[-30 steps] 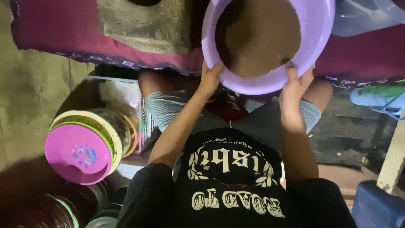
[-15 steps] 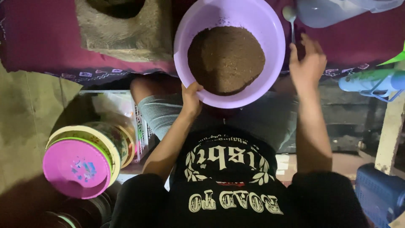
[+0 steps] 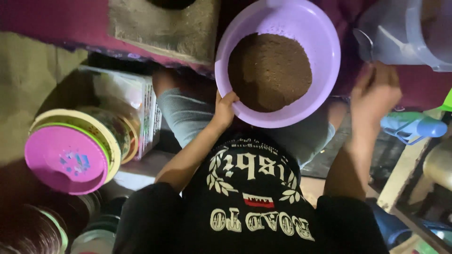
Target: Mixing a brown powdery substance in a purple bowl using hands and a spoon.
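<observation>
Left hand [image 3: 225, 107] gripping the rim of a purple bowl [image 3: 325, 42] of brown powder [image 3: 269, 70], right hand [image 3: 375, 91] blurred and off the bowl, fingers loosely curled, near a clear plastic jug [image 3: 414, 33], stacked bowls [image 3: 70, 150] at the left

A single head-worn camera looks steeply down along the person's own chest and lap, close in. The black shirt fills the lower frame, the lavender bowl [image 3: 278, 61] sits near the top, and stacked plates [image 3: 70, 155] lie at the left edge.

Dim light; a magenta cloth [image 3: 56, 28] covers the bench above dark floor [image 3: 358, 155].
</observation>
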